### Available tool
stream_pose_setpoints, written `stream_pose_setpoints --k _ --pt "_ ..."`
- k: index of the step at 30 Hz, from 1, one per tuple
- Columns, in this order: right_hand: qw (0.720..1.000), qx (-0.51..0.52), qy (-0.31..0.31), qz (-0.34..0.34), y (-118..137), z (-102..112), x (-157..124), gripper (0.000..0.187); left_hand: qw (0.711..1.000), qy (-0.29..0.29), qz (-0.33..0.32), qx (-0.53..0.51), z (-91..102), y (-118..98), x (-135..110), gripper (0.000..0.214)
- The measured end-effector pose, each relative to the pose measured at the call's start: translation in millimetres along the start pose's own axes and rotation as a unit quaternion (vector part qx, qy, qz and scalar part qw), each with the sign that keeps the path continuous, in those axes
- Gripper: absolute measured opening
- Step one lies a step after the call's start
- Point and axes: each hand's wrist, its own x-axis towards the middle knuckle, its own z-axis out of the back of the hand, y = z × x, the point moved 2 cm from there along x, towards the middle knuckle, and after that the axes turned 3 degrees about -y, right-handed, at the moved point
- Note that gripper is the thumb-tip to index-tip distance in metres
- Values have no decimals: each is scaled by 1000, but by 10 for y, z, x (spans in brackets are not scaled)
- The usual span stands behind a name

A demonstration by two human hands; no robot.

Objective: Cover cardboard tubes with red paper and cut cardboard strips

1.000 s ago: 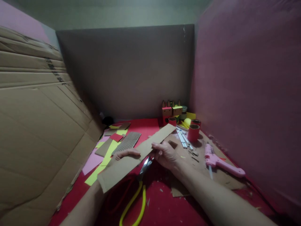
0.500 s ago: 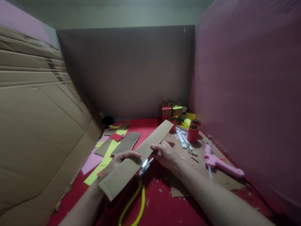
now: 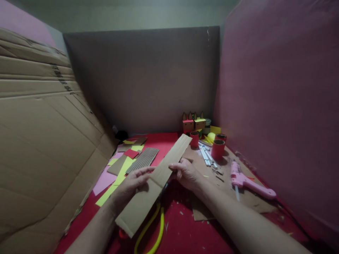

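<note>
A long cardboard strip [image 3: 144, 201] with a crease across its middle slants up over the table between both hands. My right hand [image 3: 186, 174] pinches its right edge, thumb on top and the other fingers underneath. Along the left edge, my left hand [image 3: 132, 185] holds the strip from the side, its fingertips partly hidden at the cardboard. Beneath the strip lie scissors with a yellow handle [image 3: 160, 229]; their blades are mostly covered. Just beyond my left hand is a piece of corrugated cardboard [image 3: 143, 160].
Coloured paper scraps [image 3: 106, 183] lie at the left. To the right are a pink glue gun [image 3: 247, 183], white markers [image 3: 206, 157] and red tubes [image 3: 218, 150]. Small box figures with ears [image 3: 188, 125] stand at the back. Cardboard [image 3: 39, 148] and a pink wall [image 3: 280, 106] flank the table.
The strip has turned slightly, its near end shifting right and down, and now covers the scissor blades. My left thumb has come off the strip's top face to its left edge.
</note>
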Motion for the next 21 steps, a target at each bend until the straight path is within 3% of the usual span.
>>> stream_pose_setpoints --k 6,10,16,21 --pt "1000 1 15 2 8 17 -31 22 1000 22 -11 11 -118 51 -42 35" --pt "997 25 74 -17 78 -25 -97 35 999 43 -17 24 -106 61 -36 40" --pt "996 33 84 -23 168 -100 -161 50 997 73 -2 29 -100 59 -46 43" --pt "994 42 94 -30 169 -101 -168 51 997 76 7 21 -102 58 -53 43"
